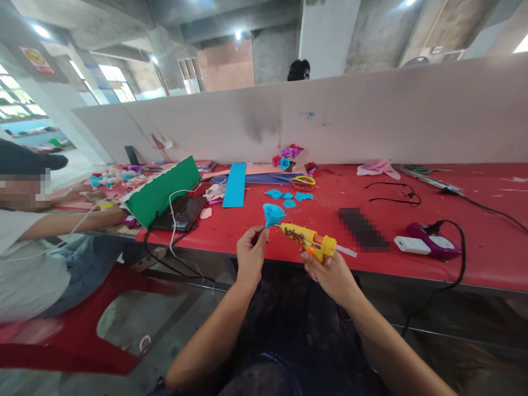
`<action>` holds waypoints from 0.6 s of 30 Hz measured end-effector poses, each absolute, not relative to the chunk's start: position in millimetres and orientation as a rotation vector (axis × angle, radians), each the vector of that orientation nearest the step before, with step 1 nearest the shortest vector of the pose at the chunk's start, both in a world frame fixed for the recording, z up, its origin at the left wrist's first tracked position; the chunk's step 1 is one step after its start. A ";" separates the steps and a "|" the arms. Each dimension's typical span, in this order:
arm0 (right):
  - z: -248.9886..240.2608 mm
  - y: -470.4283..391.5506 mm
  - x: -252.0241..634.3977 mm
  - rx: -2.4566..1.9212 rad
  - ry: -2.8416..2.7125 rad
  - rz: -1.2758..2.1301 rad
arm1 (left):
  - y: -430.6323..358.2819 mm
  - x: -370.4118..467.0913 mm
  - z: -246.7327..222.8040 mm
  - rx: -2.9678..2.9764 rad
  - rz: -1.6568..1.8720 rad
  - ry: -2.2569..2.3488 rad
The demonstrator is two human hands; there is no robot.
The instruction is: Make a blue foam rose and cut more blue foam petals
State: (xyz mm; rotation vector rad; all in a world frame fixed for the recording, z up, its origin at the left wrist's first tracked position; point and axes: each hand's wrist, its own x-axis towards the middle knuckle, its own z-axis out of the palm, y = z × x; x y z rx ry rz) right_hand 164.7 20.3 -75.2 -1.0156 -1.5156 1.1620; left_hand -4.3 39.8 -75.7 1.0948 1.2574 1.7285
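Your blue paper flower (273,213) is up in front of you, over the near part of the red table (330,214), its cup of petals opening upward. Your left hand (251,253) has its thumb and fingertips pinched together at the flower's narrow base. Your right hand (330,270) wraps its fingers around the grip of a yellow glue gun (303,235). The gun's nozzle points left, right at the flower's lower part; whether they touch, you cannot tell. A clear glue stick (347,251) juts from its rear, and a small orange light glows near the grip.

Just beyond the flower, loose blue petals (290,203) lie scattered on the table. To their left is a flat blue strip (234,187); behind them are yellow-handled scissors (304,182) and a bunch of coloured flowers (286,158). To your right lie a blurred-out dark rectangle (363,229), black-framed glasses (396,193) and a purple device (439,243) beside a white block (411,245).

Farther left, a green board (165,192) leans at a slant, and a co-worker (28,236) in a dark cap sits past it. A pale partition (198,124) runs along the table's far side.
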 end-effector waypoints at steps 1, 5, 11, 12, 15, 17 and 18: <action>-76.0 20.7 164.8 -1.020 -1.520 1.165 | 39.8 -4.2 -75.2 1.088 1.729 1.256; -78.2 21.2 165.1 -1.032 -1.521 1.170 | 39.6 -4.6 -75.2 1.082 1.740 1.240; -77.3 20.9 164.4 -1.028 -1.524 1.147 | 39.6 -4.8 -75.8 1.077 1.739 1.227; -77.5 20.9 164.5 -1.026 -1.523 1.147 | 39.6 -4.6 -75.5 1.073 1.737 1.225; -78.3 20.7 165.5 -1.018 -1.522 1.142 | 39.8 -4.4 -74.5 1.060 1.736 1.226; -78.0 20.3 166.0 -1.018 -1.528 1.133 | 39.8 -4.3 -73.7 1.052 1.740 1.225; -77.4 20.0 166.1 -1.020 -1.530 1.129 | 39.7 -4.3 -73.2 1.049 1.742 1.223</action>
